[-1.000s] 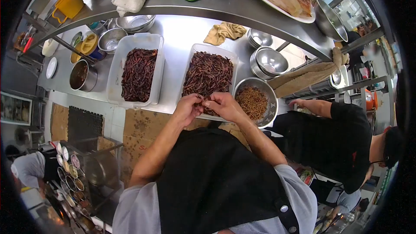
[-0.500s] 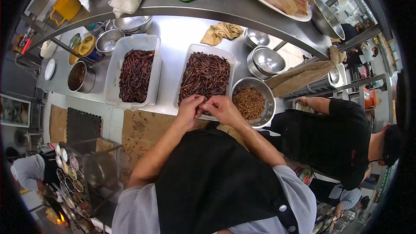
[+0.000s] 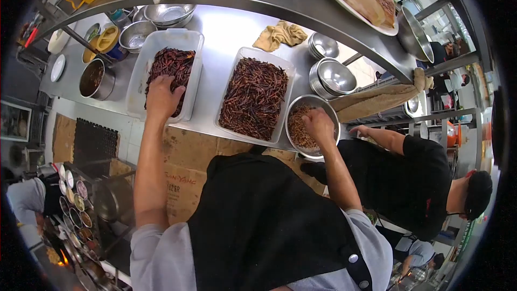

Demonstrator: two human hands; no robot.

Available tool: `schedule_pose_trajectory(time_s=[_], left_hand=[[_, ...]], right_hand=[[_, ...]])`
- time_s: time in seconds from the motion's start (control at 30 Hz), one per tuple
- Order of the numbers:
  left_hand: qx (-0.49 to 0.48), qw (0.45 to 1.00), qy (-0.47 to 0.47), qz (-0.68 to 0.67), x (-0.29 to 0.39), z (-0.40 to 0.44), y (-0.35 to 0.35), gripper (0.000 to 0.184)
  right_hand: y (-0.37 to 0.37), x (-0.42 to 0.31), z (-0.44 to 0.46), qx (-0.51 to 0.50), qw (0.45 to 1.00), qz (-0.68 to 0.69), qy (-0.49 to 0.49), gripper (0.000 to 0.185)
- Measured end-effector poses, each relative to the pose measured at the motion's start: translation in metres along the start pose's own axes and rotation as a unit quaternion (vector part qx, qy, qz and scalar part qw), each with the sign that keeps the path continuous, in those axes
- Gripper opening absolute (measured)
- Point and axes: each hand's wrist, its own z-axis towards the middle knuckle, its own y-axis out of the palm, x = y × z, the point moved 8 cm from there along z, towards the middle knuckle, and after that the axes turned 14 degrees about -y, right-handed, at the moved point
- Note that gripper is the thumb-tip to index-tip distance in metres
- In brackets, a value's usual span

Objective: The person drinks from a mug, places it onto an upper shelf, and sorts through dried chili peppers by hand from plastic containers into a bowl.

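"Left hand (image 3: 161, 98)?"

"Thumb wide, fingertips at the dried chillies (image 3: 171, 60) in the left tub (image 3: 141, 63). Lift gently; they look brittle."

"Rightward?"

"Past the middle tub (image 3: 291, 89), right hand (image 3: 321, 127) over the colander (image 3: 319, 99), fingers narrow; contents, can't tell. Stacked bowls (image 3: 338, 77) and a co-worker (image 3: 398, 183) crowd that side."

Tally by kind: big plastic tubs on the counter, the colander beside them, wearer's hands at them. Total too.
Tubs: 2 (left tub, right tub)
Colander: 1
Hands: 2 (left hand, right hand)
Total: 5
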Motion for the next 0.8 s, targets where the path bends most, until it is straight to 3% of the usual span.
schedule_pose_trajectory(time_s=[0.07,0.13,0.23,0.3,0.33,0.37,0.53,0.73,0.8], left_hand=[[0.009,1.000,-0.003,0.025,-0.013,-0.002,0.010,0.017],[0.019,0.998,-0.005,0.052,-0.015,-0.005,0.015,0.018],[0.041,0.998,-0.051,-0.018,-0.004,-0.018,0.009,0.017],[0.063,0.996,-0.058,-0.011,0.005,-0.018,0.002,0.017],[0.086,0.994,-0.060,-0.006,0.005,-0.017,-0.003,0.018],[0.036,0.995,-0.096,-0.021,-0.004,-0.015,0.003,0.020],[0.071,0.994,-0.079,-0.024,-0.005,-0.018,0.000,0.022],[0.079,0.993,-0.083,-0.034,0.001,-0.017,-0.008,0.020],[0.185,0.980,-0.025,-0.064,0.013,-0.022,-0.026,0.016]], right_hand=[[-0.009,-0.035,0.027,0.074,0.992,0.040,-0.092,0.021],[0.008,-0.063,0.063,0.074,0.981,0.117,-0.136,0.019],[0.029,-0.101,0.115,0.006,0.986,0.075,-0.147,0.024],[0.047,-0.116,0.132,-0.093,0.984,0.049,-0.143,0.026],[0.050,-0.122,0.133,-0.094,0.983,0.047,-0.148,0.026],[0.051,-0.127,0.132,-0.072,0.986,0.023,-0.151,0.028],[0.080,-0.115,0.136,-0.023,0.987,-0.011,-0.159,0.023],[0.073,-0.093,0.127,-0.005,0.990,0.077,-0.115,0.022],[0.059,-0.094,0.121,0.051,0.974,0.168,-0.142,0.023]])
